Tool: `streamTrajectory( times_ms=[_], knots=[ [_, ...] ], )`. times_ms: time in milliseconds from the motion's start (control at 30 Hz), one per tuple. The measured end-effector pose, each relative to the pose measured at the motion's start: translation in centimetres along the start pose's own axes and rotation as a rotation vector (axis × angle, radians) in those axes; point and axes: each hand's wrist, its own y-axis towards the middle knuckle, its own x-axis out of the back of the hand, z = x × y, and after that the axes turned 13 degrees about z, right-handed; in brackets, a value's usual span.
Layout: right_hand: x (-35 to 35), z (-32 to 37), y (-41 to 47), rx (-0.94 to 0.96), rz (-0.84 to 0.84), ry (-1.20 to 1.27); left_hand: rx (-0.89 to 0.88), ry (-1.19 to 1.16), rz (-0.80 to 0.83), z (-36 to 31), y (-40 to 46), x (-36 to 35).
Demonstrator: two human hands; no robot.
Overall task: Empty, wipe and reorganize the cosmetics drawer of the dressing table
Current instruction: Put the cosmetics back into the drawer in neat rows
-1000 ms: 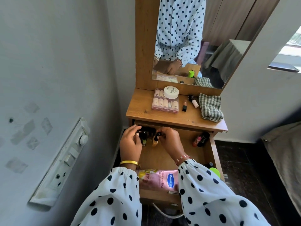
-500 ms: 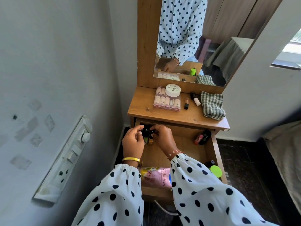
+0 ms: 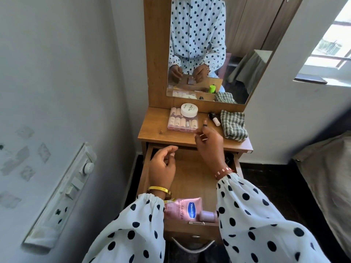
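The wooden drawer [image 3: 197, 179] of the dressing table stands pulled out below me. My right hand [image 3: 209, 147] is raised over the tabletop's front edge and grips a few small bottles; only their thin gold-coloured tips show past my fingers. My left hand [image 3: 163, 165] hovers over the drawer's back left with fingers loosely curled and nothing visible in it. A pink Vaseline tube [image 3: 181, 210] and a small pink jar [image 3: 208, 215] lie at the drawer's front. Something dark [image 3: 228, 158] sits at its back right, mostly hidden.
On the tabletop [image 3: 153, 126] are a pink box of small bottles [image 3: 180, 123] with a white round jar [image 3: 189, 110] on it, a lipstick [image 3: 205, 123], a small white-and-black bottle [image 3: 214, 118] and a checked cloth [image 3: 233, 126]. A mirror [image 3: 247, 35] stands behind, a wall switchboard [image 3: 62, 194] left, a bed [image 3: 330, 179] right.
Both hands were gathering small bottles at the drawer's back left. My right hand has lifted them up toward the tabletop, and my left hand has let go and drawn back.
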Motion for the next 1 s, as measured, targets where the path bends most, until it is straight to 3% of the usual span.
streamTrajectory(
  times_ms=[100, 200, 300, 400, 633, 733, 833, 1000],
  knots=[
    [1.7, -1.3, 2.1, -0.105, -0.022, -0.095, -0.019, -0.043, 0.014, -1.7, 1.1, -1.4],
    [2.0, -2.8, 3.8, -0.205, 0.163, -0.212, -0.057, -0.042, 0.046, -3.2, 2.9, -2.5],
    [1.8, -3.5, 5.0, -0.184, 0.319, -0.401, -0.068, -0.025, 0.064, -4.2, 4.5, -3.1],
    [1.8, -3.5, 5.5, -0.140, 0.270, -0.451, -0.060, -0.026, 0.090, -4.8, 5.8, -3.5],
    [1.8, -4.2, 4.6, -0.192, 0.061, -0.146, 0.018, -0.033, 0.153, -4.4, 7.0, -4.6],
    [2.3, -2.8, 4.1, -0.203, -0.022, 0.106, 0.087, -0.145, 0.159, -4.4, 7.4, -5.0],
    [2.6, -1.4, 3.2, -0.158, 0.043, 0.287, 0.182, -0.299, 0.167, -4.9, 8.1, -5.2],
    [3.3, -1.1, 2.7, -0.084, 0.152, 0.323, 0.269, -0.461, 0.202, -5.4, 9.2, -4.3]
  ],
)
